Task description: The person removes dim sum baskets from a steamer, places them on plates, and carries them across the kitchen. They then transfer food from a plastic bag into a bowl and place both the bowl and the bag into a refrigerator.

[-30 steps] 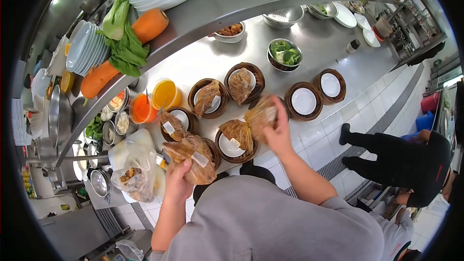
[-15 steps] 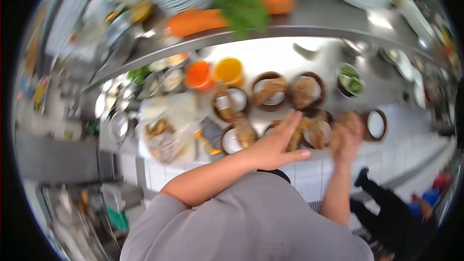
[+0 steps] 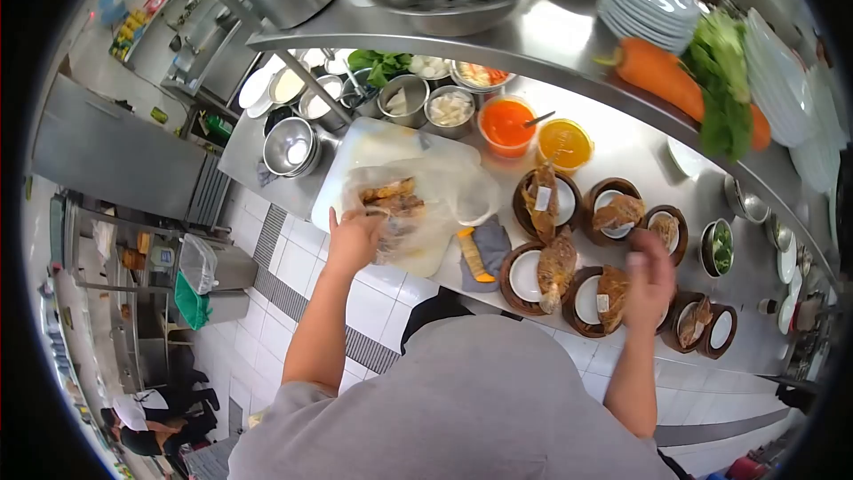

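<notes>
A: Nearest us, grey shirt and both forearms. Left hand (image 3: 354, 240) sits at the near edge of the clear plastic bag (image 3: 418, 204) on the white cutting board (image 3: 373, 147); fingers curled into the bag's mouth, closed on the plastic.

B: Agreed. Brown wrapped parcels (image 3: 394, 198) show inside it. Right hand (image 3: 649, 277) hangs over the wooden steamer baskets (image 3: 586, 300) at the desk's (image 3: 622, 151) near edge, fingers loosely spread; it is blurred, so we cannot tell whether its grip holds anything.

A: We count several baskets, most with a white dish and a brown parcel (image 3: 613, 289) each. Grey cloth (image 3: 487, 247) lies between bag and baskets.

B: Farther back: orange sauce tub (image 3: 506, 123), yellow tub (image 3: 565, 143), small steel bowls (image 3: 449, 107). On the shelf beyond, carrot (image 3: 656, 77), greens (image 3: 724, 80), stacked plates (image 3: 649, 0).
</notes>
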The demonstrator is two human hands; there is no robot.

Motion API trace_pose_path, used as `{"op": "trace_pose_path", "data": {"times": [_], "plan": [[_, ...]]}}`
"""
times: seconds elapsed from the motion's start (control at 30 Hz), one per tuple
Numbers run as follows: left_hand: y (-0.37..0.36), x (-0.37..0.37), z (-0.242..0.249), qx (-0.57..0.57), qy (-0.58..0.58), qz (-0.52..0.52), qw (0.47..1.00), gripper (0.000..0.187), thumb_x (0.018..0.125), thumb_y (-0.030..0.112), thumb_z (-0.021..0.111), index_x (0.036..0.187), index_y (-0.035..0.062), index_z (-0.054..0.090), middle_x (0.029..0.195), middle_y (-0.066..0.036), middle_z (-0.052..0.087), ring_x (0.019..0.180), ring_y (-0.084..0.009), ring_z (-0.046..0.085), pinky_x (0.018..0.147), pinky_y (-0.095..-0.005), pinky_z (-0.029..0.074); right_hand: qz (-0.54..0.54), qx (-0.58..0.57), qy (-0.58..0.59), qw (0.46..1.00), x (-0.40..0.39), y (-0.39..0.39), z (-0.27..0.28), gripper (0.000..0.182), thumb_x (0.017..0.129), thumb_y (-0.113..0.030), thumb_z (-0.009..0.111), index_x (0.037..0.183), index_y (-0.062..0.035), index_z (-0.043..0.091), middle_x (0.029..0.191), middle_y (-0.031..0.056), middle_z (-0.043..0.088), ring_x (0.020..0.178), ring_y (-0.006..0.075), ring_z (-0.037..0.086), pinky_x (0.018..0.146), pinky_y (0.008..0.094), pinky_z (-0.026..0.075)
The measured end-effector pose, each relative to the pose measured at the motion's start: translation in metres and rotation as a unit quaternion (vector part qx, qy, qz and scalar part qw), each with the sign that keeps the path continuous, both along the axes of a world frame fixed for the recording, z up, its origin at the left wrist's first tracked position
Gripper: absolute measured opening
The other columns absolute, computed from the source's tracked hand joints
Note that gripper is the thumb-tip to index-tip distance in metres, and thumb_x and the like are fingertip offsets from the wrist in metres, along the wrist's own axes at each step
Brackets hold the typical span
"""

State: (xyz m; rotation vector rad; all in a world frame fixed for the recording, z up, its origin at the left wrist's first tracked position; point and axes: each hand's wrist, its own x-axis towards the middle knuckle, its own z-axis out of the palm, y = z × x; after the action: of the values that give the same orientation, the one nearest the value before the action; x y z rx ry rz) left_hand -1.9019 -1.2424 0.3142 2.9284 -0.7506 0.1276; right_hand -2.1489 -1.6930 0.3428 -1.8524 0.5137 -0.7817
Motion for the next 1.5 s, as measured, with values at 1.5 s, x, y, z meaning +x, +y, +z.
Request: {"op": "trace_pose_path", "data": {"times": [1.5], "plan": [[0.065, 0.112, -0.071, -0.529, 0.151, 0.095, 0.83, 0.033, 0.102, 0.008, 0.057, 0.134, 0.0006, 0.058, 0.106, -0.005, 0.063, 0.093, -0.0157, 0.059, 0.084, -0.0286, 0.05, -0.588, 0.069, -0.017, 0.806, -0.262, -0.166, -0.066, 0.065, 0.089, -0.058, 0.074, 0.119, -0.0002, 0.072, 0.106, 0.0132, 0.074, 0.092, 0.0263, 0.073, 0.081, 0.0403, 0.058]]}}
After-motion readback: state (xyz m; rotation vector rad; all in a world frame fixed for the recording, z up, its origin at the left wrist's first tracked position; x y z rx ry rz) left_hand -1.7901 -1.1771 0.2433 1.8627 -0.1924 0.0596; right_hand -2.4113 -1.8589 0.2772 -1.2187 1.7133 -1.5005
